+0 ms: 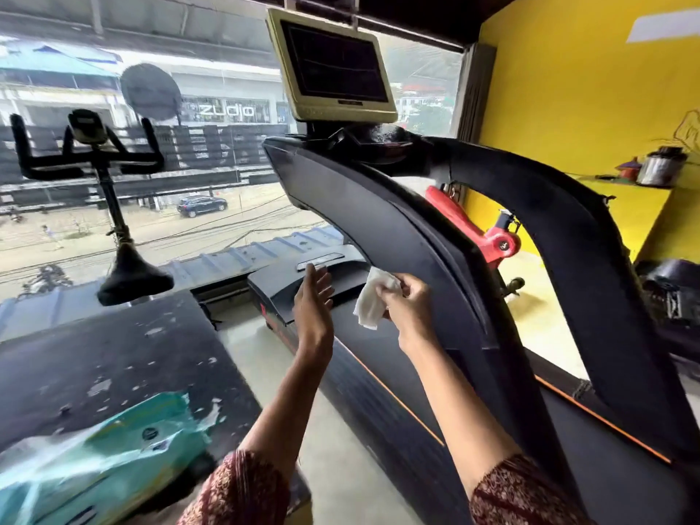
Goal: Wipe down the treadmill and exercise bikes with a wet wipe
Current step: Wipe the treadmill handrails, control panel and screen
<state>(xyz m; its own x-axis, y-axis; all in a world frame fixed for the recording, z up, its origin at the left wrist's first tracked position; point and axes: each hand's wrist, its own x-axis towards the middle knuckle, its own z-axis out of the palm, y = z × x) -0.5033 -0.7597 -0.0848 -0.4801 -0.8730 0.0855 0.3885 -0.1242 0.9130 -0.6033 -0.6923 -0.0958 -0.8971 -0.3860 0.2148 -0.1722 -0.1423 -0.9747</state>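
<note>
A black treadmill point(397, 221) fills the middle and right, its wide upright arm curving up to a console with a beige screen point(333, 66). My right hand point(407, 303) pinches a crumpled white wet wipe point(373, 301) just left of the upright's lower part. My left hand point(314, 301) is held up beside it with fingers straight, holding nothing. A black exercise bike point(110, 161) stands at the left by the window, handlebars and saddle showing. A red exercise bike point(488, 233) shows behind the treadmill.
A teal wet-wipe pack point(106, 452) lies on a worn black surface point(113, 354) at the lower left. A large window point(189, 145) runs across the back. A yellow wall and a shelf with containers point(659, 168) are at the right.
</note>
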